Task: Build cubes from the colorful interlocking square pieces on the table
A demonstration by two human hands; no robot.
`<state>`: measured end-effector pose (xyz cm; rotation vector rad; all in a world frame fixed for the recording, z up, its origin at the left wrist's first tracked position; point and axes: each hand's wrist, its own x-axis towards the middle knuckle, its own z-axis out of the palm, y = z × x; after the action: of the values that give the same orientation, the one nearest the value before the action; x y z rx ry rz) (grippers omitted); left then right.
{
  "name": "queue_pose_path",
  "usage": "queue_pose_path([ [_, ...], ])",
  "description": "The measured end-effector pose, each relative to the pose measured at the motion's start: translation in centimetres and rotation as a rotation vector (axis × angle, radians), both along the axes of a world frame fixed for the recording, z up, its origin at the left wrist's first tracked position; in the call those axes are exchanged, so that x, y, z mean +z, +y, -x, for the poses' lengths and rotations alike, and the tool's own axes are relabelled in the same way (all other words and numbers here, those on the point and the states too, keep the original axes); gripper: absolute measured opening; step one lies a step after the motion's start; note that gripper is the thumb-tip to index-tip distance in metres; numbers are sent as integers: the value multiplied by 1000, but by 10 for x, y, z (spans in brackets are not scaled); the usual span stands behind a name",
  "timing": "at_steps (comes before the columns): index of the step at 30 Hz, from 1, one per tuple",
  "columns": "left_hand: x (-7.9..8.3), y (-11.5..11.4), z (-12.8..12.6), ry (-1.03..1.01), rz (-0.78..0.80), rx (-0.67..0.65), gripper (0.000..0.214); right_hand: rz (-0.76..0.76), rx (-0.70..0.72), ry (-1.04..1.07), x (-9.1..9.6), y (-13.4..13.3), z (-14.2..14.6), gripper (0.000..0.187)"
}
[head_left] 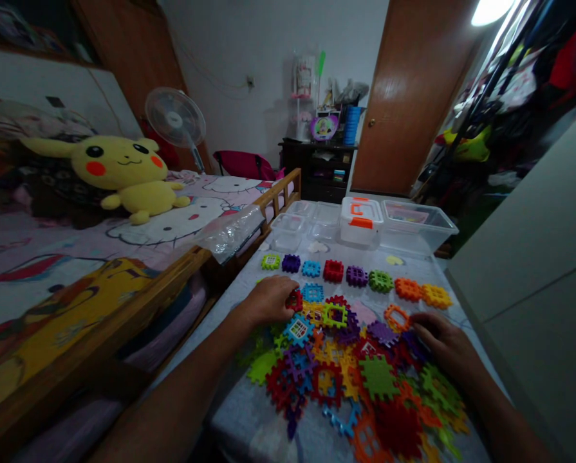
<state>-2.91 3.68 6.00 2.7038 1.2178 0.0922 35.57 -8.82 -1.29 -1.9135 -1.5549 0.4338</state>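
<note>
My left hand is closed around a red interlocking plastic piece at the left of the pile, partly hidden by the fingers. At the pile's right side, my right hand pinches the edge of an orange open-framed interlocking piece. Below and between both hands spreads a loose heap of notched square pieces, among them a green one, a light blue one and a purple one. Beyond the hands runs a row of pieces sorted by colour, including a red stack and a yellow stack.
Clear plastic boxes stand along the table's far end, one with an orange-latched lid. A wooden bed rail borders the table on the left, with plastic wrap over it. A pale panel rises at the right.
</note>
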Motion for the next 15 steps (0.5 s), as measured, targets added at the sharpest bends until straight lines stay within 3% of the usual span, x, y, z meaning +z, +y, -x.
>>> queue_pose_path([
  [6, 19, 20, -14, -112, -94, 3, 48, -14, 7, -2, 1, 2, 1, 33],
  [10, 28, 43, -46, -188, -94, -81, 46, -5, -1, -11, 4, 1, 2, 35],
  [15, 25, 68, -88, -138, -61, -186, 48, -3, -6, 5, 6, 0, 4, 36],
])
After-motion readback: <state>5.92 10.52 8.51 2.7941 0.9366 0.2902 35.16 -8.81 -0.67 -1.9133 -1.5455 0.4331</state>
